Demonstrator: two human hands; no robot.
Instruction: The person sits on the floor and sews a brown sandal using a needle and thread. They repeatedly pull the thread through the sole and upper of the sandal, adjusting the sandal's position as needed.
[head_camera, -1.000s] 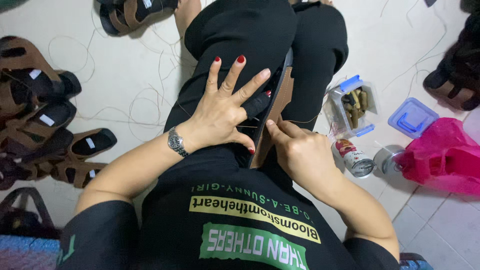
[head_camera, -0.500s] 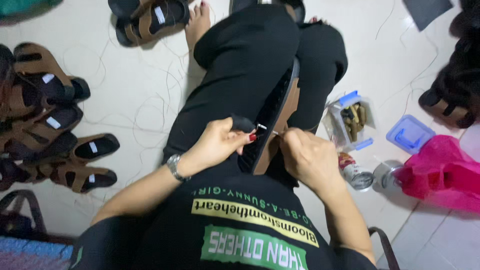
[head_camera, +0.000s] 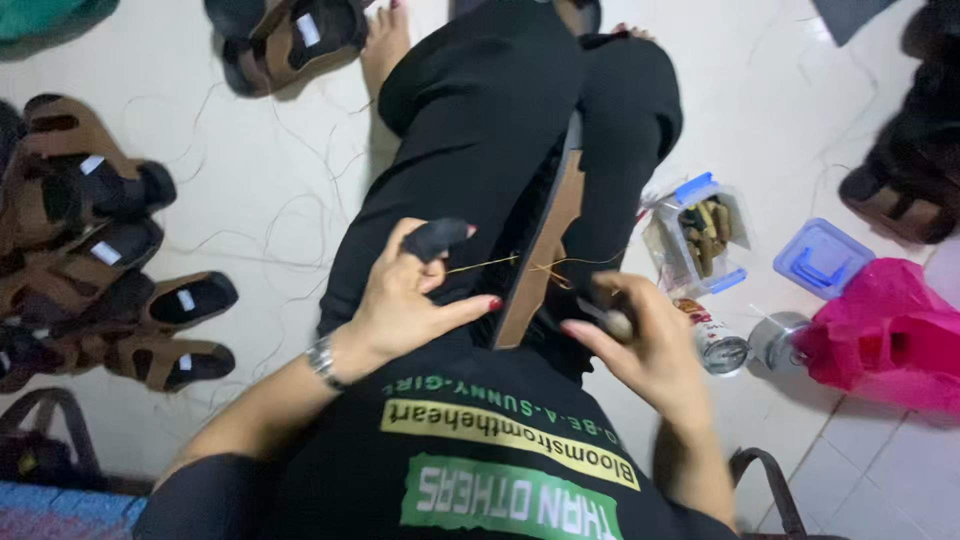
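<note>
Your left hand (head_camera: 405, 300) was pinched shut on the tan thread (head_camera: 485, 264), a black guard over one finger, while your right hand (head_camera: 640, 345) was curled round a small round-handled tool (head_camera: 610, 322) beside the sandal sole (head_camera: 545, 250) propped edge-up on your lap. You did best drawing the thread taut and level. The plastic box (head_camera: 700, 240) and tins (head_camera: 722, 345) crowded your right; the floor (head_camera: 270, 190) on your left lay open.

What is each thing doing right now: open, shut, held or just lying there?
left hand: pulling the thread
thread: stretched tight
shoe sole: on edge on the lap
right hand: gripping a small tool
clear box: open
blue lid: off, lying flat
sandals: lying on the floor
</note>
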